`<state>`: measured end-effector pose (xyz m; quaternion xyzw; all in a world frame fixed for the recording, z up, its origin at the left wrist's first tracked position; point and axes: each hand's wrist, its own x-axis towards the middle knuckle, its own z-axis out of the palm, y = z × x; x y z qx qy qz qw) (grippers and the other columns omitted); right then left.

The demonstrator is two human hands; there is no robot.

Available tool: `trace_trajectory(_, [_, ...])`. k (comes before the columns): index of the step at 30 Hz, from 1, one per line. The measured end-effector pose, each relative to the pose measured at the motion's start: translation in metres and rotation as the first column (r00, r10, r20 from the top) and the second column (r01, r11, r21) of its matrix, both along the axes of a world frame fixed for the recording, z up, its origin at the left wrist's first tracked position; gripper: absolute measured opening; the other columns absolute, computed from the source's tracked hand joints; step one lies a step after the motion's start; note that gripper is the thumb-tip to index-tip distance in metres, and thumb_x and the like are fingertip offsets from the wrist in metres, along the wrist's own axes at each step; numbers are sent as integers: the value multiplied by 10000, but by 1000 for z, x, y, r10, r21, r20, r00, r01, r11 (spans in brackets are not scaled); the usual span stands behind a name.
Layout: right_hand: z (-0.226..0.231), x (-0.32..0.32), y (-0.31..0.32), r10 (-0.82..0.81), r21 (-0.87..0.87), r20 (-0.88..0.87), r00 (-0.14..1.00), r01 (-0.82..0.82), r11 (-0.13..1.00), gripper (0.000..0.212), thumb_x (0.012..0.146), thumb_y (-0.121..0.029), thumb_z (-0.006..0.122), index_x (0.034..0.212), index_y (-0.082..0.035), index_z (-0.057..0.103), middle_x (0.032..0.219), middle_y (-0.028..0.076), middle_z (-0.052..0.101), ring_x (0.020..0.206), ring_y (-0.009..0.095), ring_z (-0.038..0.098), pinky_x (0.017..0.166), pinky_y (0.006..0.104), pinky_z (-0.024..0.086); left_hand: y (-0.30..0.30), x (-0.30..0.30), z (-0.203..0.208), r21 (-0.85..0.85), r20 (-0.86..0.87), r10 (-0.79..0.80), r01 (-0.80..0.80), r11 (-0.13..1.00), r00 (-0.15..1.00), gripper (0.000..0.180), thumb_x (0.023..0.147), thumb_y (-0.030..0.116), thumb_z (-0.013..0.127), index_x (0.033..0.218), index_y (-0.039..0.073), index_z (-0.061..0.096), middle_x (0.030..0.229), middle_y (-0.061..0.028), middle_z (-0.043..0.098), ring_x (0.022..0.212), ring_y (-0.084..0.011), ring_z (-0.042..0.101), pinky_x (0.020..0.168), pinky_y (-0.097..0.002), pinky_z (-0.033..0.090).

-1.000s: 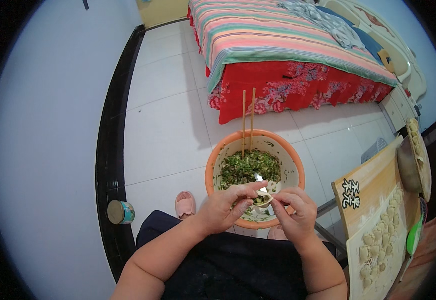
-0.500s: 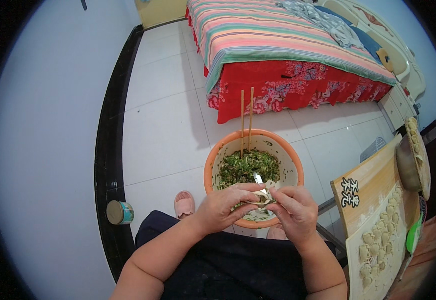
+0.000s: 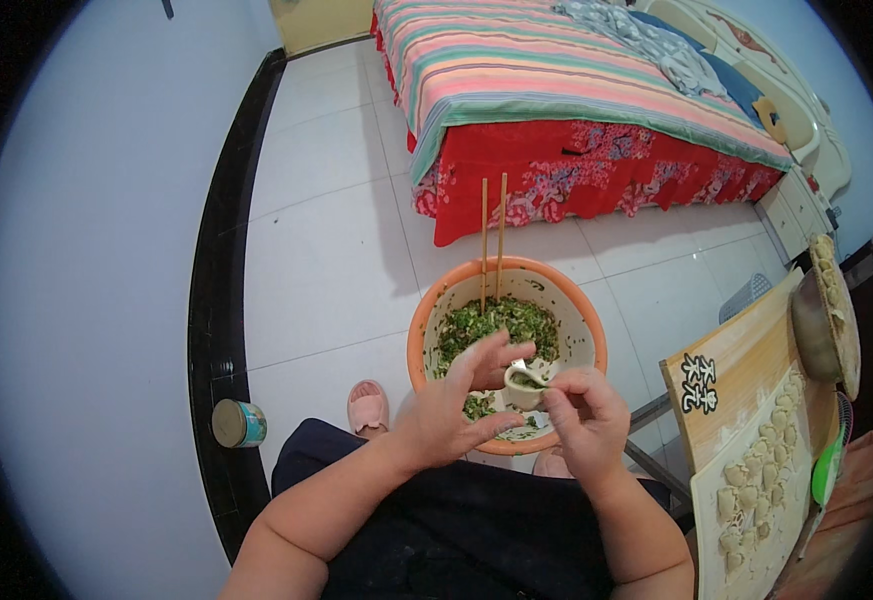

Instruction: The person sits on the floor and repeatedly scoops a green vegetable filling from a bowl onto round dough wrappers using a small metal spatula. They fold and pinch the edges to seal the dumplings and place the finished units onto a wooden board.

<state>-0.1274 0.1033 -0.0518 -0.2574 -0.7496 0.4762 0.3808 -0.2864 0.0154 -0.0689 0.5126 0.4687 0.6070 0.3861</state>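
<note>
Over the bowl, my right hand (image 3: 586, 405) pinches the edge of a half-folded dumpling (image 3: 524, 393), its pale dough curled around green filling. My left hand (image 3: 456, 400) is open beside it, thumb and fingers spread, apart from the dough or barely at its edge. Beneath both hands stands an orange-rimmed bowl (image 3: 418, 350) with chopped green filling (image 3: 501, 325) in it. Two chopsticks (image 3: 484, 235) stand upright in the filling at the far side. Part of a shiny metal utensil shows behind the dumpling, mostly hidden.
At right, a wooden board (image 3: 726, 355) and a white floured sheet (image 3: 706, 500) carry rows of dumplings (image 3: 756, 480). A metal basin (image 3: 818, 330) topped with a tray of dumplings stands beyond. A lidded jar (image 3: 239, 424) sits by the left wall. A bed (image 3: 576, 100) is ahead.
My left hand has let go of the dumpling and opened, its fingers spreading upward. The dumpling stays in my right hand, now turned so that its filling shows.
</note>
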Motion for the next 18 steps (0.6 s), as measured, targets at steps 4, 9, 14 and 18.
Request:
trace_trajectory(4, [-2,-2,1,18,-266,-91,996,-41,963,127,880,-50,623,984,20,642,957,81,610,815,136,607,706,246,510,4,-1,-9,-233,334,-189,276,933,923,552,931,60,537,1416,29,274,1322,-122,477,1223,-208,480,1027,-357,392])
trace_trajectory(9, [1,-3,2,-55,-439,-102,993,5,898,204,868,-43,630,1057,35,629,952,89,609,846,149,616,726,257,537,6,-3,-13,-247,472,-49,185,951,880,444,942,58,514,1348,18,337,1257,-98,504,1149,-187,525,975,-344,448])
trace_trajectory(14, [3,-4,1,5,-183,66,998,7,983,251,812,0,668,1061,8,636,950,95,618,879,164,632,720,279,544,6,1,-19,-204,419,-68,167,965,905,468,924,25,538,1346,25,337,1269,-88,499,1179,-182,508,1001,-339,428])
trace_trajectory(18, [2,-4,6,-42,91,86,995,35,995,260,767,4,701,1022,-29,664,945,106,647,856,205,649,712,298,539,5,5,-20,-216,386,-65,159,963,920,478,910,8,560,1339,25,351,1265,-80,504,1192,-173,499,1011,-327,417])
